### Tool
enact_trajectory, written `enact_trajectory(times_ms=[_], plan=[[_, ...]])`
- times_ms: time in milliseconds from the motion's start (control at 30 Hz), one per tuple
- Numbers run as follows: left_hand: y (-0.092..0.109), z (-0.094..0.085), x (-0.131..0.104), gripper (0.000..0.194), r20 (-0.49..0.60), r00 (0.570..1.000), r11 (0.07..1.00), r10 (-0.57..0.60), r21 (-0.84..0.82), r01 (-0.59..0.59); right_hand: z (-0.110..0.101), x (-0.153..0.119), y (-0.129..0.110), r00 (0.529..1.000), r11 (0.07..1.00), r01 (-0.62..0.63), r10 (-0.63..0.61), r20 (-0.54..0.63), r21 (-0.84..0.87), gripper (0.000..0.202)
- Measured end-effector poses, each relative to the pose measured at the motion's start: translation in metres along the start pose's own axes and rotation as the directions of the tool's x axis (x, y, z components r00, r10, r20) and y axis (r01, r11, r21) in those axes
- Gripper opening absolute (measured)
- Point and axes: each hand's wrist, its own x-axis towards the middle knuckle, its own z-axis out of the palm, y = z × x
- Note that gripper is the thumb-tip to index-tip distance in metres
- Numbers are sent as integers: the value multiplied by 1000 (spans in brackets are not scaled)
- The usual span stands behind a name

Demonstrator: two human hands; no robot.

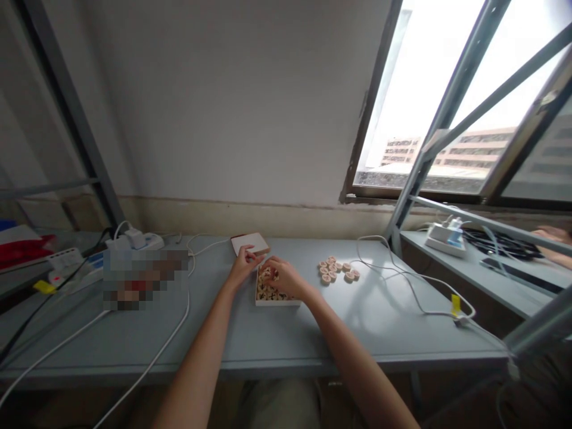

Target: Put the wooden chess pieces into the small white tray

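A shallow white box (277,302) holds rows of round wooden Chinese chess pieces (270,294) with dark characters. My right hand (286,277) reaches over the box from the right, fingers bent down and closed around a piece, which they mostly hide. At the box's upper left corner is my left hand (242,266), its fingers loosely curved and a gap showing between finger and thumb. Just behind that hand lies the box lid (254,241), pale inside with a reddish edge. Several loose chess pieces (331,269) are grouped on the table to the right of the box.
White cables (185,316) cross the grey table (286,339) on the left; another cable (413,298) loops on the right. Power strips (147,241) stand at the back left beside a blurred-out patch. Metal frame posts (404,208) rise at both sides. Another person's arm (552,238) shows far right.
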Motion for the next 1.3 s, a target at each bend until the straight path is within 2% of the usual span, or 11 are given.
enact_trajectory(times_ms=[100,233,300,367,433,500,733,933,1067,1167,1300], plan=[[-1,-2,-3,67,14,1000,998,-16,57,15,-7,3,6,999,999,-6,8,-39,47,25],[-1,-2,-9,69,237,970,996,-57,86,37,-28,-1,25,974,980,-175,159,-161,-93,16],[1,-2,-12,72,325,942,994,-78,93,51,-40,-10,39,898,873,-392,294,-328,-291,21],[3,-3,-13,74,345,935,993,-87,106,54,-48,-21,53,770,667,-622,430,-471,-410,35],[4,-5,-13,73,340,937,992,-82,119,44,-52,-31,66,657,486,-753,566,-497,-443,44],[5,-7,-12,71,344,936,991,-79,125,38,-53,-37,74,612,418,-782,657,-440,-463,41],[5,-6,-11,48,378,923,995,-77,84,48,-49,-33,76,715,543,-688,620,-323,-481,35],[1,0,-11,40,328,941,994,-79,100,48,-48,-34,73,700,534,-708,619,-357,-461,30],[-3,3,-11,39,287,957,992,-44,128,7,-50,-30,72,725,586,-687,586,-361,-430,29],[-3,4,-11,39,264,963,989,-50,146,11,-54,-20,65,753,765,-629,556,-352,-137,33],[-4,4,-12,39,263,964,988,-39,156,-2,-55,-10,46,928,906,-303,351,-125,295,34]])
